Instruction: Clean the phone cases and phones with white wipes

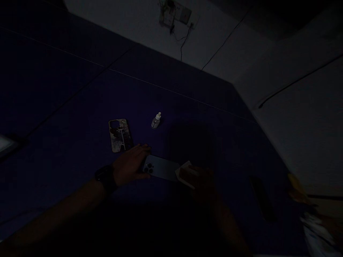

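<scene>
The right hand (199,180) pinches a white cloth (184,173) on the phone (162,167). The left hand (130,166) lies flat, fingers together, holding the phone's end on the blue table (80,107). Best to wipe gently and keep the phone from sliding.

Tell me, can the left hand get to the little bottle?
Probably yes. The left hand rests on the phone, and only bare blue mat lies between it and the bottle.
</scene>
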A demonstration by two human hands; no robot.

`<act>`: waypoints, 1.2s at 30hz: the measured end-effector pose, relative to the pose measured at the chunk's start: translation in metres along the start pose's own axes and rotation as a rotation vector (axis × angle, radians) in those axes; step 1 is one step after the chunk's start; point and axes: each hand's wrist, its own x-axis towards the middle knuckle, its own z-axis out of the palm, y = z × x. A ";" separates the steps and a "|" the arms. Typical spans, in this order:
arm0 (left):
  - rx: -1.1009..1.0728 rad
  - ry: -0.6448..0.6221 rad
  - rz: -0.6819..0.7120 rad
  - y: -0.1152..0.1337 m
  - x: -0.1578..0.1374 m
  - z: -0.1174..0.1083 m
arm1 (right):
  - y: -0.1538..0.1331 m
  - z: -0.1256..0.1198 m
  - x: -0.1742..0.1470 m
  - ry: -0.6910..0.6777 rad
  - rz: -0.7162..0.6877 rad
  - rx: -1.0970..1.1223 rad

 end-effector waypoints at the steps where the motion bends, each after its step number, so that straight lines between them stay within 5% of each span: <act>1: 0.008 -0.003 0.004 0.000 0.000 0.000 | -0.004 0.000 -0.001 -0.011 -0.015 0.001; 11: 0.025 -0.011 0.017 -0.001 -0.001 0.000 | -0.054 0.012 0.054 -0.092 -0.165 0.115; 21: 0.016 0.020 0.019 -0.004 -0.002 0.004 | -0.009 -0.002 0.004 -0.031 -0.055 0.020; 30: 0.040 -0.015 0.017 -0.004 -0.001 0.001 | -0.059 0.009 0.048 -0.132 -0.150 0.144; 36: 0.040 0.003 0.023 -0.004 -0.001 0.002 | -0.024 0.005 0.021 0.012 0.096 0.046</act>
